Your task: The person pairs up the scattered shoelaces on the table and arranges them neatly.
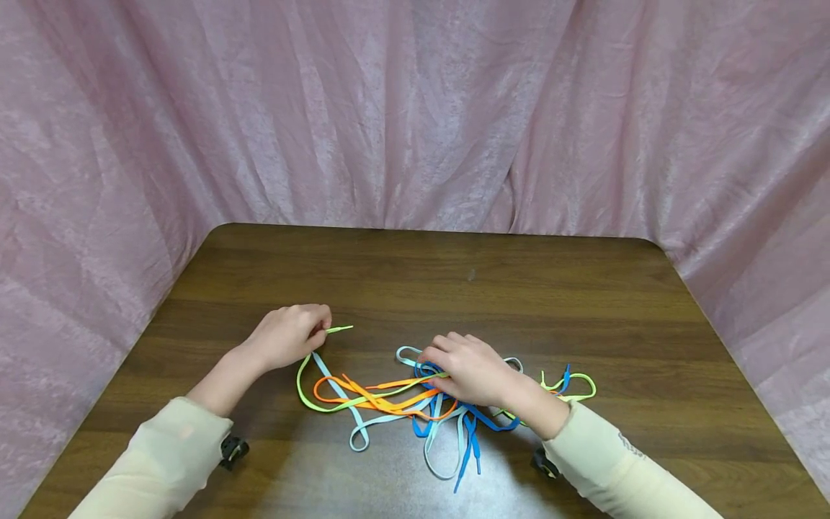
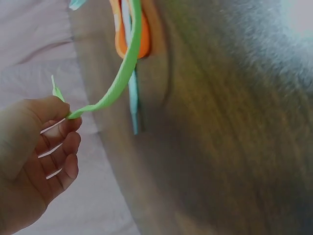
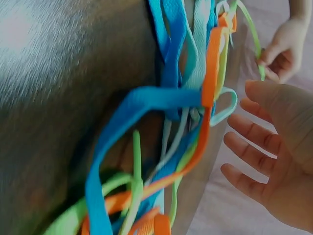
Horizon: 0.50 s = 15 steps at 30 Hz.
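Near its tip, a lime-green shoelace (image 2: 115, 90) is pinched between the thumb and forefinger of my left hand (image 1: 290, 335). The lace's short end pokes out past the fingers, and the rest curves down into a tangle of laces. My right hand (image 1: 476, 371) is over the tangle's middle with fingers apart and slightly bent, and nothing shows between them in the right wrist view. Beside it lie a blue shoelace (image 3: 142, 99), an orange shoelace (image 3: 211, 63) and a pale blue shoelace (image 1: 358, 422), looped over one another. The right hand hides part of the tangle.
The laces lie on a brown wood-grain table (image 1: 415, 274) with rounded far corners. Pink curtains (image 1: 402, 115) hang behind and on both sides. To the right of the right hand, lime and blue lace ends (image 1: 586, 382) stick out.
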Each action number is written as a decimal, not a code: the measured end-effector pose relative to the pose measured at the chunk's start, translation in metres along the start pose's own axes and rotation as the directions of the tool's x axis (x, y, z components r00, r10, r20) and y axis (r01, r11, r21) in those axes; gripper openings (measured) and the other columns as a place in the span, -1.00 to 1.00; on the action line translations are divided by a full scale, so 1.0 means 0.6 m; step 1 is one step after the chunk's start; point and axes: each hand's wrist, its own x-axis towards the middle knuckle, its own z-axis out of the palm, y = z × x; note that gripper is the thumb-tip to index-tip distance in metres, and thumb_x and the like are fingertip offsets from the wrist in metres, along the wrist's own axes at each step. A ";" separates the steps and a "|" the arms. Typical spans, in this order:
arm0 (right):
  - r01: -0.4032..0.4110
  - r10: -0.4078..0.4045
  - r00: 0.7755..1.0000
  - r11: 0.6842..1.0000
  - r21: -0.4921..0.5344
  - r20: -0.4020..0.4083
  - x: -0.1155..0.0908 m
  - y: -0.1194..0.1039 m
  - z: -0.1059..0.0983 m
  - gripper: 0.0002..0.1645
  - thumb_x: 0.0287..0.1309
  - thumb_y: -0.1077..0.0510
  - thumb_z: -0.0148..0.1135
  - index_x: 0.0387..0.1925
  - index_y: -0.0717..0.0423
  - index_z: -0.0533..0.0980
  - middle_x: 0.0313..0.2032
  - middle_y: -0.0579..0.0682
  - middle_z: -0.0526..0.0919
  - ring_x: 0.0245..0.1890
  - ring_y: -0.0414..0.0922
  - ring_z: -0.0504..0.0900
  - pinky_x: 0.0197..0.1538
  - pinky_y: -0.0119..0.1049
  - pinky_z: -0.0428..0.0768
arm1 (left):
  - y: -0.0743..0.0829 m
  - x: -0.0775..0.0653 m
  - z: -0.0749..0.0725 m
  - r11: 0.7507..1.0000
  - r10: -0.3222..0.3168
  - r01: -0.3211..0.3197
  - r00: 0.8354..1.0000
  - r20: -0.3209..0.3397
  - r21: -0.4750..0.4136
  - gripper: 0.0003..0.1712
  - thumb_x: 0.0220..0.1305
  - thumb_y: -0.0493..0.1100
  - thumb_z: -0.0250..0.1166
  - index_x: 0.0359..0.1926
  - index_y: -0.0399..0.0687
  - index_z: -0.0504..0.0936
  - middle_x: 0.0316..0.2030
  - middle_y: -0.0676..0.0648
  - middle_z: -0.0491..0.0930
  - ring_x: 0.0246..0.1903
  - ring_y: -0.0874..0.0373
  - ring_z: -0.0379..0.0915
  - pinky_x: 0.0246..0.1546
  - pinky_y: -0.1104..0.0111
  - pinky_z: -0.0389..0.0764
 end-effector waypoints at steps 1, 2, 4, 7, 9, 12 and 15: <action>0.005 -0.005 1.000 1.000 0.005 0.001 0.002 -0.002 0.003 -0.71 0.03 0.00 0.28 -0.16 -0.10 0.54 -0.32 -0.19 0.51 -0.33 -0.19 0.47 -0.36 -0.31 0.43 | 0.000 -0.001 -0.004 1.000 0.002 -0.002 1.000 -0.009 0.004 -0.84 0.04 -0.25 0.24 -0.49 0.08 0.43 -0.61 0.17 0.32 -0.65 0.27 0.22 -0.69 0.41 0.21; 0.008 -0.008 1.000 1.000 0.009 0.004 0.003 -0.004 0.006 -0.74 0.02 0.01 0.29 -0.19 -0.11 0.55 -0.33 -0.19 0.50 -0.33 -0.19 0.47 -0.36 -0.31 0.43 | 0.000 -0.002 -0.008 1.000 0.006 -0.006 1.000 -0.018 0.005 -0.84 0.04 -0.26 0.24 -0.49 0.07 0.43 -0.61 0.17 0.32 -0.65 0.27 0.22 -0.69 0.41 0.21; 0.008 -0.008 1.000 1.000 0.012 0.017 0.005 -0.008 0.012 -0.79 0.03 0.02 0.28 -0.23 -0.11 0.54 -0.34 -0.19 0.49 -0.33 -0.19 0.46 -0.36 -0.31 0.41 | -0.001 -0.003 -0.016 1.000 0.011 -0.010 0.999 -0.036 0.010 -0.84 0.03 -0.27 0.25 -0.49 0.07 0.43 -0.61 0.17 0.32 -0.65 0.27 0.22 -0.69 0.41 0.22; 0.004 -0.004 0.999 1.000 0.011 0.041 0.008 -0.012 0.020 -0.82 0.03 0.04 0.28 -0.26 -0.11 0.54 -0.34 -0.19 0.49 -0.32 -0.19 0.45 -0.36 -0.31 0.41 | -0.004 -0.005 -0.025 1.000 0.011 -0.010 0.998 -0.060 0.016 -0.82 0.02 -0.28 0.25 -0.50 0.09 0.42 -0.62 0.17 0.32 -0.64 0.26 0.23 -0.69 0.40 0.22; -0.002 0.002 0.999 1.000 0.004 0.052 0.009 -0.014 0.025 -0.82 0.03 0.05 0.28 -0.26 -0.11 0.53 -0.33 -0.18 0.49 -0.33 -0.18 0.45 -0.36 -0.31 0.40 | -0.005 -0.007 -0.029 1.000 0.010 -0.008 0.997 -0.076 0.019 -0.81 0.01 -0.28 0.24 -0.51 0.09 0.42 -0.62 0.17 0.32 -0.64 0.26 0.24 -0.68 0.40 0.22; -0.012 0.013 0.998 1.000 -0.009 0.058 0.011 -0.016 0.031 -0.84 0.03 0.06 0.27 -0.29 -0.12 0.52 -0.34 -0.18 0.48 -0.34 -0.18 0.45 -0.38 -0.32 0.39 | -0.008 -0.008 -0.033 1.000 0.009 -0.006 0.995 -0.096 0.022 -0.81 0.01 -0.29 0.24 -0.51 0.10 0.42 -0.62 0.18 0.33 -0.63 0.26 0.25 -0.68 0.40 0.23; -0.025 0.027 0.998 0.999 -0.022 0.062 0.013 -0.017 0.035 -0.87 0.04 0.07 0.26 -0.35 -0.11 0.48 -0.38 -0.18 0.46 -0.37 -0.17 0.44 -0.40 -0.34 0.36 | -0.010 -0.010 -0.037 1.000 0.010 -0.007 0.994 -0.111 0.019 -0.82 0.00 -0.29 0.24 -0.50 0.09 0.44 -0.62 0.19 0.33 -0.63 0.27 0.25 -0.68 0.40 0.23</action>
